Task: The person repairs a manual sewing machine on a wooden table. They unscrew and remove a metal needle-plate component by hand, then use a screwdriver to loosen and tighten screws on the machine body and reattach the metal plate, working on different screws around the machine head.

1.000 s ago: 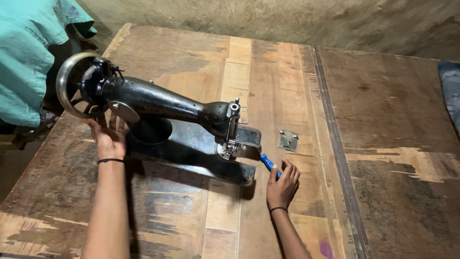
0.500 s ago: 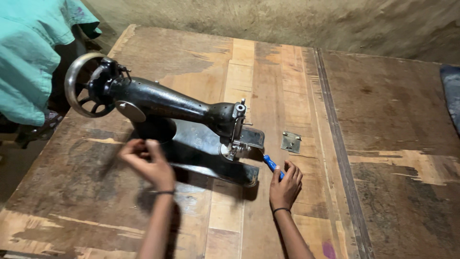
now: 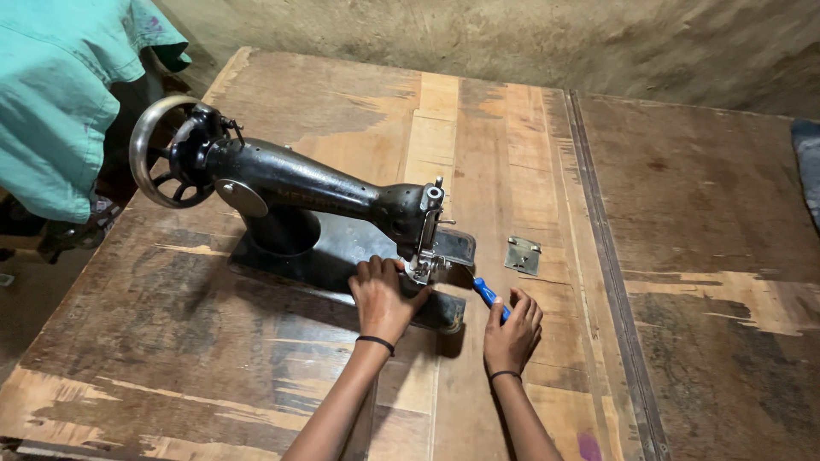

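While both forearms are being stretched away from the near edge of the wooden table [image 3: 213, 341], the left hand [image 3: 382, 296] is being laid palm-down on the bed of the black sewing machine [image 3: 299, 192], its fingers curled up against the needle and presser-foot parts at the machine's right end; nothing is being clasped by it, the fingers being only bent against the metal. A dark band is being worn on each wrist. The right hand [image 3: 512, 329] is being held just to the right, its fingers wrapped around a blue-handled screwdriver [image 3: 489, 294], whose shaft is being pointed up and left toward the machine's base near the needle plate.

The sewing machine is being shown standing upright on the middle of the table, slanted, with its silver handwheel [image 3: 162, 152] at the far left and its head toward the right. Its black paint is being seen as worn and dull. A small grey metal plate [image 3: 522, 255] is lying flat on the wood just right of the machine. Teal cloth [image 3: 51, 102] is hanging at the far left corner.
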A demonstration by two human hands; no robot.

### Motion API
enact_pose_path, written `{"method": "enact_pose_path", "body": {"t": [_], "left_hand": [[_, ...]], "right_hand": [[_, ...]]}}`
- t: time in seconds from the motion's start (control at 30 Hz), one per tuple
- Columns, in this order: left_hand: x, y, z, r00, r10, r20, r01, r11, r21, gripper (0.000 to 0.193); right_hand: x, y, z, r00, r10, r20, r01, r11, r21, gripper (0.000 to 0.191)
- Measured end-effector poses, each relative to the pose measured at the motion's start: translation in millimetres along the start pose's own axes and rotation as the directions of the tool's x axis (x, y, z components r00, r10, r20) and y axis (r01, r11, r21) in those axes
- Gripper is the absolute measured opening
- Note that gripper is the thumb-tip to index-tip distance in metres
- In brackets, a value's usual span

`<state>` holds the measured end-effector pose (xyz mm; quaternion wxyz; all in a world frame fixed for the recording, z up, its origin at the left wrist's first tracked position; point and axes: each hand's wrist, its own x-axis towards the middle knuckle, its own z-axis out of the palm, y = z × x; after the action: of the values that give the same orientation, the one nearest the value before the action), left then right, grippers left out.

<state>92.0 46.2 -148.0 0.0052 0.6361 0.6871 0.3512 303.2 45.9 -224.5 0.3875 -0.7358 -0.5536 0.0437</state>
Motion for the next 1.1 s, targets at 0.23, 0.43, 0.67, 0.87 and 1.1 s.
{"method": "enact_pose_path", "body": {"t": [0.23, 0.43, 0.67, 0.87, 1.1], "left_hand": [[4, 4, 11, 0.999, 0.008, -0.048, -0.007, 1.0, 0.028, 0.052], [5, 6, 8, 0.996, 0.054, -0.064, -0.051, 0.997, 0.058, 0.054], [6, 6, 8, 0.998, 0.045, -0.04, -0.042, 0.996, 0.073, 0.056], [6, 4, 10, 0.998, 0.041, -0.054, -0.038, 0.998, 0.044, 0.049], [8, -2, 16, 0.999, 0.021, -0.043, -0.022, 1.0, -0.019, 0.049]], "right_hand": [[-1, 0, 0, 1.0, -0.007, 0.009, 0.007, 1.0, 0.003, 0.037], [0, -3, -6, 0.999, -0.018, 0.028, 0.016, 0.999, 0.048, 0.025], [14, -12, -1, 0.986, 0.013, 0.168, -0.081, 0.91, 0.406, 0.026], [60, -34, 42, 0.8, -0.015, 0.6, -0.478, 0.587, 0.653, 0.017], [63, -33, 70, 0.748, 0.041, 0.663, -0.573, 0.545, 0.613, 0.03]]}}
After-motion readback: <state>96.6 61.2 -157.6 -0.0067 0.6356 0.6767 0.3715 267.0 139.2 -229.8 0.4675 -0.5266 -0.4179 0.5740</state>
